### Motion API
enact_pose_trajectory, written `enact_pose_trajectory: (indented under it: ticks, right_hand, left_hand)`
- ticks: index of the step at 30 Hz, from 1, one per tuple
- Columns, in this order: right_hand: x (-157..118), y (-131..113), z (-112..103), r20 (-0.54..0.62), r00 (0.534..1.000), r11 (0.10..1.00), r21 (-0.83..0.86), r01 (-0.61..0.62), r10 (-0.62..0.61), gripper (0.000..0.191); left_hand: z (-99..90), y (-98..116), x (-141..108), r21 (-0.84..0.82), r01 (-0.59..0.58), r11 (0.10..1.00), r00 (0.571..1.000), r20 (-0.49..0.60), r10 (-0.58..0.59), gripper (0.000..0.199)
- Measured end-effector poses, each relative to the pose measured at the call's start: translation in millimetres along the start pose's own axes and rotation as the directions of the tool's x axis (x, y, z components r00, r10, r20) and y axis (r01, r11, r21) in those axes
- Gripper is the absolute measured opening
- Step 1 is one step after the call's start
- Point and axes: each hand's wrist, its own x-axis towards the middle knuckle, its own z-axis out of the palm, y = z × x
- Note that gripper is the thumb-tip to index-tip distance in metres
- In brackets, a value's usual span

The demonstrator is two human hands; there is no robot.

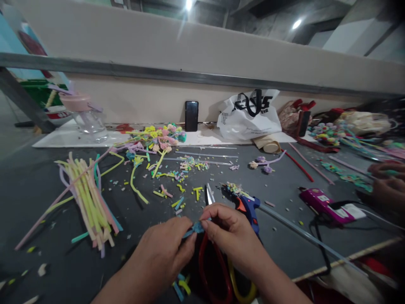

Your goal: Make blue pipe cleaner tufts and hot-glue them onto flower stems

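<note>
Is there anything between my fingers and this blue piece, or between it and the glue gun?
Nothing visible separates your left hand or right hand from the blue piece; both pinch it. Toward the blue glue gun, your right hand itself is in between. The scissors lie below that hand.

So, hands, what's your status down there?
Left hand and right hand pinching small blue piece between them. Scissors beneath right hand. Blue glue gun just beyond it, close by.
</note>
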Motion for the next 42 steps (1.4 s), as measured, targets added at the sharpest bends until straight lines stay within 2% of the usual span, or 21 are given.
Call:
enact_pose_trajectory:
  ticks: [6, 11, 15, 18, 20, 22, 24, 25, 27, 29, 32, 35, 38, 42]
  right_hand:
    - [1.5, -1.9, -1.0, -0.010, 1.000, 1.000, -0.031, 0.003, -0.003, 0.006]
    - [2.3, -1.5, 1.0, 0.005, 0.999, 0.998, 0.039, -0.051, 0.051, 0.005]
    - [3.0, -3.0, 1.7, 0.056, 0.989, 0.980, 0.137, -0.144, 0.138, 0.004]
    - [5.8, -3.7, -1.8, 0.144, 0.981, 0.969, 0.193, -0.153, 0.127, 0.016]
    - [8.5, -4.0, -5.6, 0.163, 0.985, 0.964, 0.247, -0.103, 0.063, 0.027]
    - [11.6, -4.6, -8.8, 0.142, 0.990, 0.955, 0.291, -0.053, 0.011, 0.031]
    - [14.4, -6.1, -10.6, 0.122, 0.992, 0.962, 0.273, 0.002, -0.037, 0.030]
    - [15.6, -7.4, -10.9, 0.122, 0.991, 0.969, 0.245, 0.030, -0.061, 0.030]
    - [17.5, -10.4, -10.5, 0.138, 0.984, 0.976, 0.200, 0.081, -0.110, 0.029]
    - [18.9, -13.3, -9.2, 0.172, 0.976, 0.973, 0.209, 0.100, -0.137, 0.029]
    - [20.8, -14.9, -6.1, 0.205, 0.967, 0.962, 0.257, 0.094, -0.149, 0.024]
    - [22.6, -13.4, -1.8, 0.210, 0.974, 0.939, 0.343, 0.008, -0.085, 0.017]
    - [24.2, -11.7, 1.6, 0.206, 0.979, 0.916, 0.393, -0.080, -0.003, 0.018]
    - [25.7, -10.4, 3.0, 0.195, 0.980, 0.915, 0.388, -0.109, 0.034, 0.014]
  left_hand:
    - [3.4, -2.2, 1.1, 0.057, -0.098, 0.994, 0.995, -0.013, 0.099, 0.030]
    - [7.0, -3.9, 1.4, 0.080, -0.110, 0.991, 0.994, -0.015, 0.112, 0.030]
    - [4.6, -2.3, 2.2, -0.088, -0.084, 0.993, 0.996, -0.026, 0.082, 0.028]
    - [-5.4, 2.5, 5.0, -0.357, 0.003, 0.934, 1.000, -0.019, -0.010, 0.029]
    - [-12.5, 4.7, 6.5, -0.599, 0.129, 0.790, 0.991, 0.049, -0.124, 0.028]
    - [-16.8, 4.8, 7.1, -0.809, 0.260, 0.528, 0.962, 0.171, -0.212, 0.025]
    - [-17.7, 3.3, 6.7, -0.917, 0.314, 0.247, 0.942, 0.268, -0.203, 0.025]
    - [-17.2, 2.5, 6.4, -0.938, 0.317, 0.141, 0.940, 0.291, -0.176, 0.025]
    - [-15.3, 1.2, 5.8, -0.947, 0.320, 0.012, 0.942, 0.316, -0.116, 0.025]
    - [-13.4, 0.7, 5.5, -0.943, 0.330, -0.043, 0.939, 0.333, -0.091, 0.024]
    - [-12.2, 1.2, 5.8, -0.934, 0.352, -0.058, 0.930, 0.356, -0.087, 0.024]
    - [-12.1, 2.2, 7.0, -0.932, 0.362, -0.011, 0.927, 0.361, -0.103, 0.025]
    - [-11.7, 3.2, 8.9, -0.926, 0.367, 0.092, 0.921, 0.348, -0.176, 0.027]
    - [-9.9, 2.2, 13.0, -0.861, 0.417, 0.289, 0.888, 0.319, -0.332, 0.028]
